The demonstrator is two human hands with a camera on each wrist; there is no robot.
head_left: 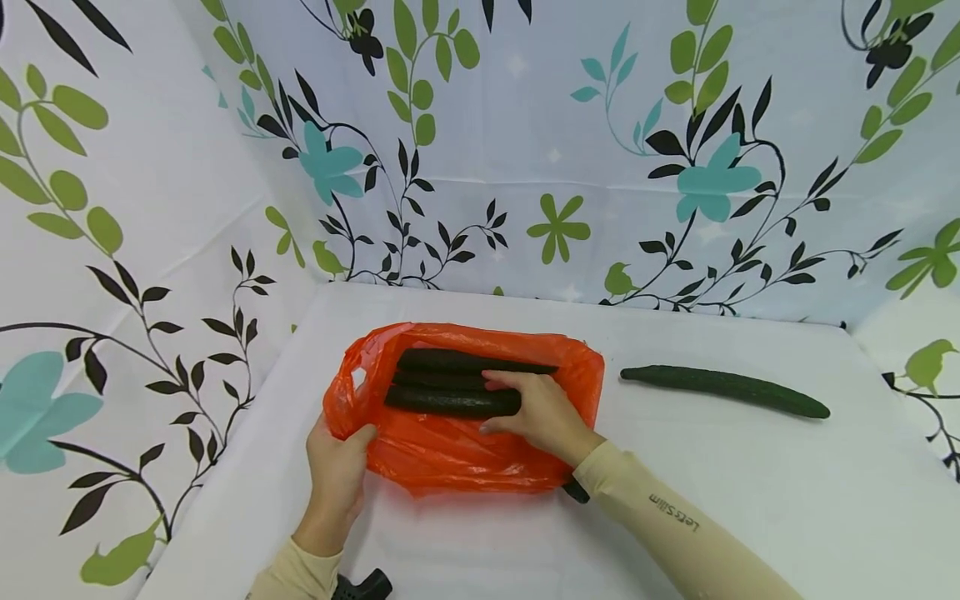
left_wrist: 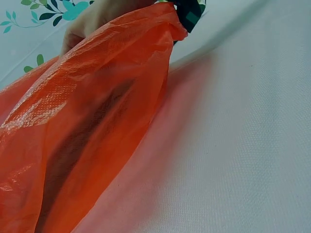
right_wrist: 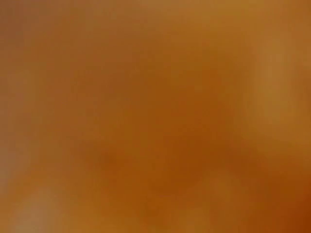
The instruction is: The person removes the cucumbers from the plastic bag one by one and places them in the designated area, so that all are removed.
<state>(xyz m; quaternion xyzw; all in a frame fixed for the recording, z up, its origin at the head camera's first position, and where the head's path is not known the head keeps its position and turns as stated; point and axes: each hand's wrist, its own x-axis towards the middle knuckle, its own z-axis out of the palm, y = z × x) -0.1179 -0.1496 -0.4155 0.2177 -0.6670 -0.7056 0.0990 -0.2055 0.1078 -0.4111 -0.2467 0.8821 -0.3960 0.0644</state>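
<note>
An orange-red plastic bag (head_left: 465,458) lies on the white table with its mouth spread open. Several dark green cucumbers lie lengthwise inside, among them a near cucumber (head_left: 438,401) and a far cucumber (head_left: 457,361). My left hand (head_left: 333,475) grips the bag's left edge, thumb over the rim; in the left wrist view the plastic (left_wrist: 107,111) stretches down from that hand. My right hand (head_left: 543,412) reaches into the mouth and holds the near cucumber by its right end, fingers behind and thumb in front. The right wrist view is only an orange blur.
Another cucumber (head_left: 723,389) lies alone on the white table (head_left: 712,475), right of the bag. Behind stands a leaf-patterned cloth (head_left: 480,167), which also covers the left side. A black device (head_left: 367,586) shows at the left wrist.
</note>
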